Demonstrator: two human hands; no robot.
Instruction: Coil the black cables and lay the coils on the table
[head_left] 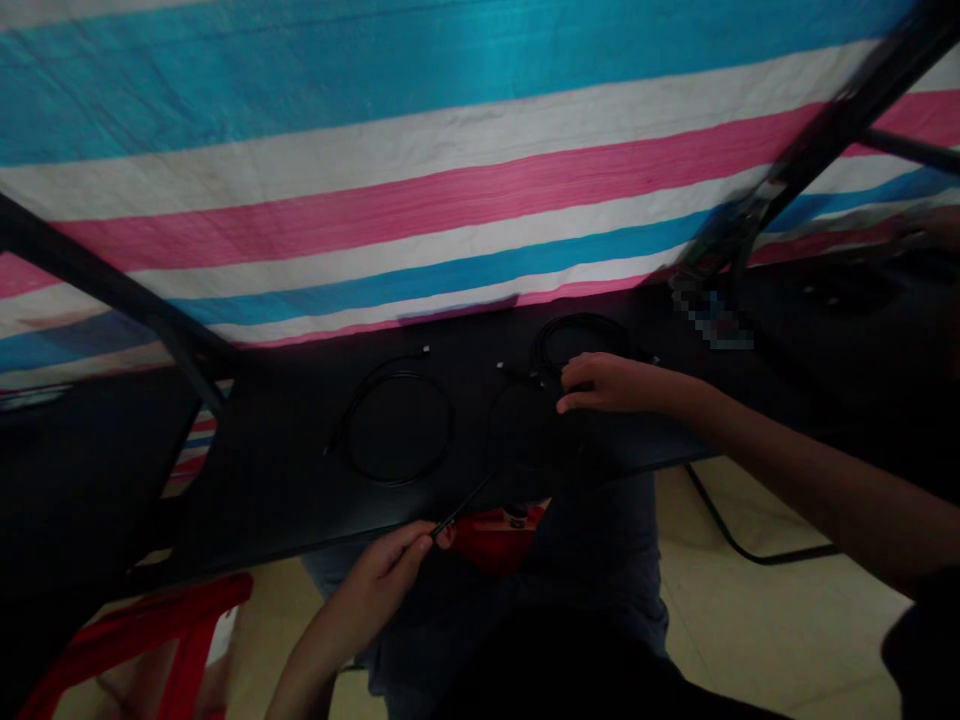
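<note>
The fingers (424,541) of the left hand (382,575) are pinched narrow on the end of a thin black cable (469,500), held just below the near edge of the counter (285,490). From that pinch the cable climbs slantwise onto the counter and opens into a loose round loop, smooth and matt, hard to pick out against the dark top. The right hand (604,385) lies palm down at the far side of that loop, its fingers bent close together with the tips on the cable; whether they grip it or only press on it cannot be told.

Left of the loop lies a second cable (390,481), curled into a wider ring with a small pale plug at its end. Just behind the right hand sits a tighter coil (577,320) of several turns. The counter is flat, black and dull. Behind it hangs a woven plastic sheet (450,200) in blue, white and pink stripes, crossed by dark slanting metal bars (825,130). Below, a red plastic stool (172,620) stands at the left on a pale tiled floor (750,620)
</note>
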